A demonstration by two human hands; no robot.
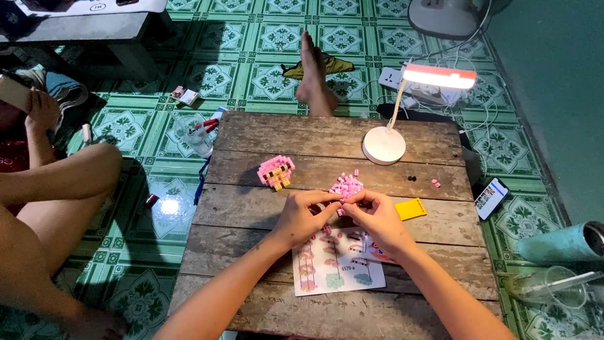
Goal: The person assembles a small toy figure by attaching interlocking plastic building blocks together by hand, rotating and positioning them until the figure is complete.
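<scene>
My left hand and my right hand meet fingertip to fingertip over a low wooden table. They pinch small pink building bricks between them, right at the near edge of a loose pile of pink bricks. A part-built pink and yellow brick figure stands to the left of the pile. A printed instruction sheet lies under my wrists. A flat yellow piece rests just right of my right hand.
A lit white desk lamp stands at the table's back right. Another person sits on the tiled floor at left; a bare foot lies behind the table. A phone, a teal bottle and a clear cup are at right.
</scene>
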